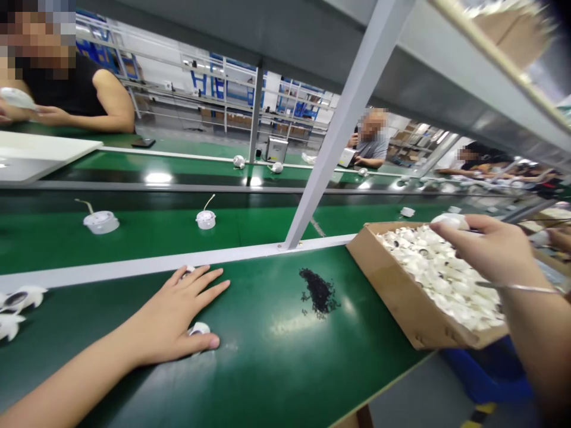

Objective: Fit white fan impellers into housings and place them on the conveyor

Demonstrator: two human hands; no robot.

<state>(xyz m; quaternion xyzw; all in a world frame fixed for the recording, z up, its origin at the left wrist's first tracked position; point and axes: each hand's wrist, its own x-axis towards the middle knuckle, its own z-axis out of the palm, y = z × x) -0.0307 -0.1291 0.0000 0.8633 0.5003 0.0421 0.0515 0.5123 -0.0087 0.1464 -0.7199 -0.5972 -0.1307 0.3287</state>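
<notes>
On my feed the left hand lies palm down and open on the green worktop, fingers spread and pointing right, with one fingertip resting on a small white plastic part at the near side and another white part partly under the fingers on the far side; I cannot tell if it is gripping either, it looks more like light contact. Off to the left, well apart from that hand, more white parts sit at the edge of my view. To the right of the left hand lies a small heap of black granules directly on the worktop, and beyond that a cardboard box sits at an angle, packed with white parts. The right hand is up over the far corner of the box, fingers curled around a rounded white part, which is partly hidden by the fingers, and a thin metal bangle circles that wrist. Past a white rail runs a green conveyor belt carrying round white units with short wires, and a grey steel upright rises from the rail. At the far left, a co-worker's hand holds a similar white part, and other people sit further along the line
</notes>
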